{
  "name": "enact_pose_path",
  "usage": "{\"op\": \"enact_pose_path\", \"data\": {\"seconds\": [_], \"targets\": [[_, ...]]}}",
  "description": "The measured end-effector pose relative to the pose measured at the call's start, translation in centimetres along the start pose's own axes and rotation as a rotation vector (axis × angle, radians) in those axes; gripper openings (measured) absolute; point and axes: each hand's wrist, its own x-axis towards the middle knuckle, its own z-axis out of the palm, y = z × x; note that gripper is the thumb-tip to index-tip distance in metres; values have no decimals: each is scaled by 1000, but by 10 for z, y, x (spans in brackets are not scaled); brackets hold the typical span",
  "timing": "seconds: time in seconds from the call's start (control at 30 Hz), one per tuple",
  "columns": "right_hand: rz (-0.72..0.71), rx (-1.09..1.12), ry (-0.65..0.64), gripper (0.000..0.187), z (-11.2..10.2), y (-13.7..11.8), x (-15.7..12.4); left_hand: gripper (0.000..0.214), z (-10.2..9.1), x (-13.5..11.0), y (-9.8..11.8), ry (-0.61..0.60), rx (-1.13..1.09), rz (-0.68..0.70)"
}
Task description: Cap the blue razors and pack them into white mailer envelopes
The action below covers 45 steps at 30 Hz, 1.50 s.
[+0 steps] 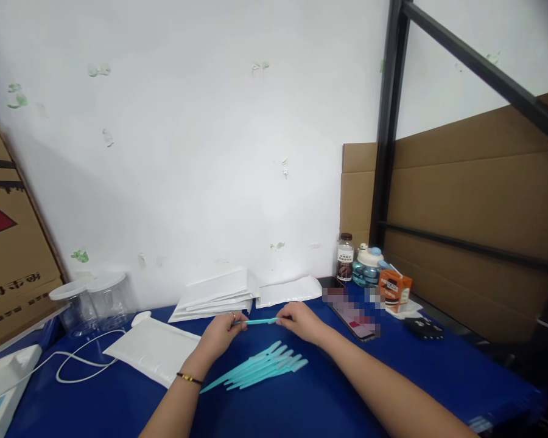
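Observation:
Above the blue table, a slim teal eyebrow razor (258, 321) with a pale capped end is stretched level between my two hands. My left hand (223, 333), wearing a ring and a dark bracelet, pinches its left end. Thumb and fingers of my right hand (296, 320) close on the paler right end. Just below lies a fanned pile of several more teal eyebrow razors (260, 367), their pale capped ends toward the upper right. Beside my left wrist rests a white padded mailer (153, 350), partly covered by that arm.
More white mailers (214, 295) lie against the wall, with another mailer (290, 292) beside them. Clear plastic jars (112, 304), a white cable (66, 368) and a power strip (9, 383) are left. A phone (351, 313), bottle (345, 258), blue cup (366, 271) and orange box (393, 289) stand right.

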Motion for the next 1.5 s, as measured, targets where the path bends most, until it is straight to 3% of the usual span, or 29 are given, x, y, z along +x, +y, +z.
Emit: {"op": "enact_pose_path", "data": {"seconds": [0.2,0.3,0.47,0.63,0.8,1.03,1.17,1.3,1.5], "targets": [[69,-100,16,21,-6,36,-3,26,5,1,-39,24,128,-150],[76,-152,49,20,-12,38,-10,29,4,-3,-53,39,128,-165],[-13,-37,-17,16,-6,9,-11,32,4,-6,-36,88,77,-119],[-14,1,-164,20,8,-8,-6,29,13,-9,-5,-71,-32,-44],[-29,-25,-189,12,11,-8,-4,24,20,-10,8,-167,-7,0],[-58,-57,-58,6,4,4,-3,18,12,-5,-2,-68,157,-54],[16,-53,31,4,-2,27,-5,18,1,-7,-18,-20,232,-169],[94,-51,85,8,-9,38,-9,29,-6,-13,-19,84,216,-195],[134,-6,137,10,-14,30,-12,28,0,-25,-7,-340,-27,-181]]}}
